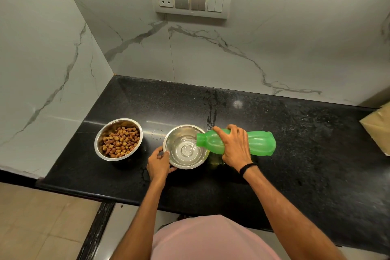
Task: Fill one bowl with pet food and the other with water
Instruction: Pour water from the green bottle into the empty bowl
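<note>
Left hand fingers curling on water bowl rim; right hand fully wrapping green bottle, pouring.

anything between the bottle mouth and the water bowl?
Nothing visible. The right hand holds the green bottle tipped sideways, its uncapped mouth over the rim of the water bowl, water running in. The left hand grips the bowl's near-left rim, clear of the stream.
</note>
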